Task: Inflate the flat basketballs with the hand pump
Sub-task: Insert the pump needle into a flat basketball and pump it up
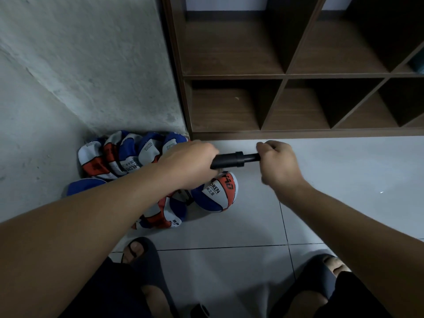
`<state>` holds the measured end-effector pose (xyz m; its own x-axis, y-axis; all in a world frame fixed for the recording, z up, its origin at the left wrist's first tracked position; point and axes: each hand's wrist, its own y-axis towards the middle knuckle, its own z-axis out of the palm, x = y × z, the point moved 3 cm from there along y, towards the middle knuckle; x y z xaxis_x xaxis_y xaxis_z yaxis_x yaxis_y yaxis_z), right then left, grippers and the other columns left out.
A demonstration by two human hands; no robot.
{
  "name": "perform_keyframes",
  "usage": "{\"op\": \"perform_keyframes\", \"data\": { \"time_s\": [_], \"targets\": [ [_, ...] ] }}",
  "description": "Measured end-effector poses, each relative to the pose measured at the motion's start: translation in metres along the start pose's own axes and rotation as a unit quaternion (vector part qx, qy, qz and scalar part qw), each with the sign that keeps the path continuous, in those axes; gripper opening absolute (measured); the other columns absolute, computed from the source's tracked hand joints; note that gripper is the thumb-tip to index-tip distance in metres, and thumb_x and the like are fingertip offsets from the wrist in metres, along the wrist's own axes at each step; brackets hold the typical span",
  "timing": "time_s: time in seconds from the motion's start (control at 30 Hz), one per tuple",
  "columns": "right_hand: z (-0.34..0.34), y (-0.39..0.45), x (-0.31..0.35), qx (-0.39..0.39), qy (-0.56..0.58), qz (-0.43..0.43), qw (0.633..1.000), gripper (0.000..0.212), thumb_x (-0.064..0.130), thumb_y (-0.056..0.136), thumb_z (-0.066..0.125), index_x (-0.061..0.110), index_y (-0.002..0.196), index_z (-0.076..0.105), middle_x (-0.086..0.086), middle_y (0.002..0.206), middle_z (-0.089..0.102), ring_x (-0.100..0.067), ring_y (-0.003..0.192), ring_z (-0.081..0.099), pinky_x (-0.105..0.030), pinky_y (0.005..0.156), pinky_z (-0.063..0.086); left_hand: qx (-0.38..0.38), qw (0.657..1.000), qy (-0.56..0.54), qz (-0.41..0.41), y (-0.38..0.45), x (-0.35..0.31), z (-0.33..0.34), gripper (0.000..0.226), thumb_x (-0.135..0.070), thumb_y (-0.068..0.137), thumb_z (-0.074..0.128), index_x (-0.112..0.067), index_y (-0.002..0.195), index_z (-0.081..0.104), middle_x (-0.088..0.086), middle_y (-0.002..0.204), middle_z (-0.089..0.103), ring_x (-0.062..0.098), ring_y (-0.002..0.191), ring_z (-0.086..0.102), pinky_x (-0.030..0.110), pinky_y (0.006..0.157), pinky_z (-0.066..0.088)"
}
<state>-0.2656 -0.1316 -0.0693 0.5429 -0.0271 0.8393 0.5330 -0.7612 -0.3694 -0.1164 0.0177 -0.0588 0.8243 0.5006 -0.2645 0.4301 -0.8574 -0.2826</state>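
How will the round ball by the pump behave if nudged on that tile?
The round ball looks inflated and sits on smooth floor tile, so it would likely roll freely. The flat basketballs beside it look crumpled; they would probably flop and block it on that side. Probably light for its size.

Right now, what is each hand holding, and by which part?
Both hold the black hand pump: the left hand grips its barrel, the right hand grips the handle end of the plunger.

Plain storage corner, rough plaster wall (91, 65), white tiled floor (344, 180), empty brown cubby shelf (284, 75)
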Motion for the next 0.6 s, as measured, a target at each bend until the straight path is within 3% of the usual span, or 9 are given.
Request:
{"op": "perform_keyframes", "data": {
  "time_s": [0.07, 0.2, 0.43, 0.6],
  "targets": [
    [-0.018, 0.012, 0.001, -0.035, 0.028, 0.015, 0.999, 0.030, 0.022, 0.102, 0.053, 0.018, 0.072, 0.050, 0.000, 0.061, 0.038, -0.023, 0.061, 0.036, -0.038, 0.056, 0.033, -0.005, 1.000, -0.001, -0.016, 0.001, 0.012, -0.005, 0.029, -0.046, 0.101, 0.067, -0.030, 0.078, 0.062, -0.004, 0.070, 0.066, 0.016, 0.060, 0.067, 0.037, 0.059, 0.060],
    [-0.038, 0.024, -0.001, -0.053, 0.050, 0.057, 0.996, 0.025, 0.012, 0.089, 0.048, 0.021, 0.067, 0.037, -0.004, 0.068, 0.023, -0.023, 0.065, 0.019, -0.035, 0.052, 0.021, -0.009, 1.000, 0.008, -0.022, 0.002, 0.023, -0.010, 0.026, -0.047, 0.099, 0.068, -0.030, 0.080, 0.065, -0.004, 0.070, 0.067, 0.016, 0.061, 0.067, 0.038, 0.059, 0.059],
    [-0.007, 0.004, 0.000, -0.038, 0.023, 0.034, 0.998, 0.022, 0.018, 0.103, 0.047, 0.014, 0.081, 0.048, -0.006, 0.069, 0.032, -0.025, 0.065, 0.030, -0.043, 0.062, 0.030, -0.019, 0.999, 0.049, -0.010, 0.004, 0.011, -0.005, 0.033, -0.047, 0.102, 0.068, -0.030, 0.076, 0.058, -0.005, 0.073, 0.063, 0.014, 0.062, 0.063, 0.029, 0.052, 0.039],
    [0.013, -0.010, 0.003, -0.010, 0.006, 0.012, 1.000, 0.032, 0.024, 0.111, 0.045, 0.015, 0.081, 0.053, -0.002, 0.066, 0.041, -0.022, 0.060, 0.038, -0.039, 0.061, 0.036, -0.028, 0.998, 0.048, 0.007, 0.005, 0.003, -0.002, 0.030, -0.043, 0.101, 0.068, -0.031, 0.076, 0.056, -0.006, 0.072, 0.062, 0.015, 0.063, 0.063, 0.034, 0.059, 0.055]
  ]
}}
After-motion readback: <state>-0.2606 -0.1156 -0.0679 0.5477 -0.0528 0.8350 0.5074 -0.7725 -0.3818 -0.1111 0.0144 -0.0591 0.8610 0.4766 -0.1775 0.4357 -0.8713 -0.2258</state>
